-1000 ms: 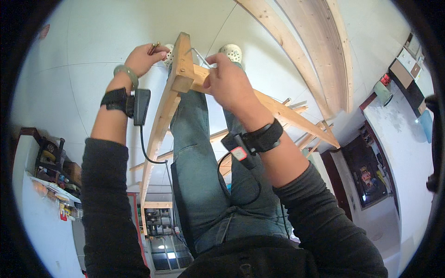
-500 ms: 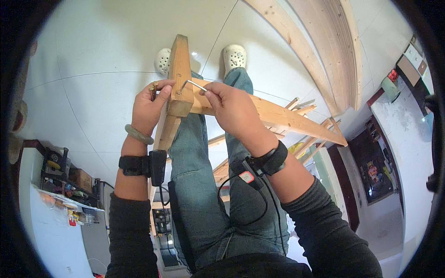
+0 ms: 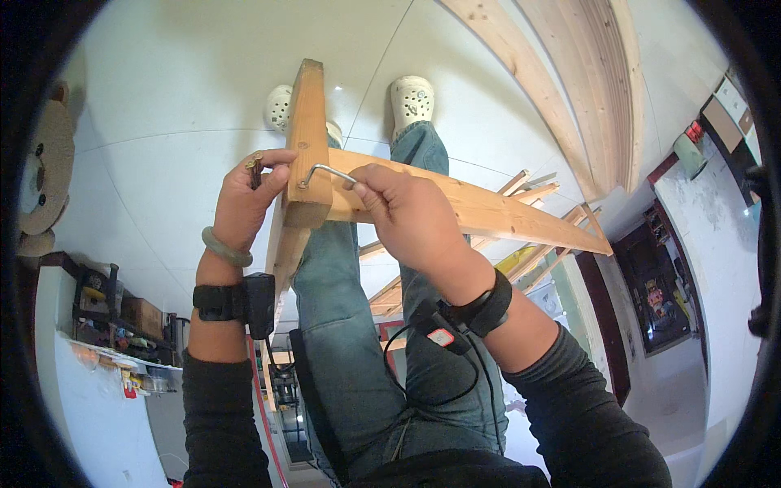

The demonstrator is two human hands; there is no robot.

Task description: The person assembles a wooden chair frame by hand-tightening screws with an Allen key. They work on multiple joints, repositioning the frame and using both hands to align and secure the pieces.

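Note:
A bent metal hex key [image 3: 332,169] has its short end at a bolt hole near the end of a square wooden post [image 3: 307,122]. My right hand [image 3: 407,207] pinches the key's long end between thumb and fingers. My left hand [image 3: 246,195] is at the post's left side, its index finger and thumb against the wood. A few brass-coloured bolts [image 3: 255,169] stick out from its curled fingers. Another round hole or bolt head shows higher on the post. From the post, a long wooden rail [image 3: 488,203] runs off to the right, over my legs.
Several long wooden boards [image 3: 561,81] lie on the tiled floor at the upper right. More wooden slats [image 3: 533,191] are below the rail. My feet in white clogs [image 3: 412,102] are beyond the post. A shelf with a cardboard box [image 3: 141,315] stands at the left.
The post's near end and both hands have shifted slightly left and down in view. The hex key's long arm sits at a slightly different angle, still in my right hand.

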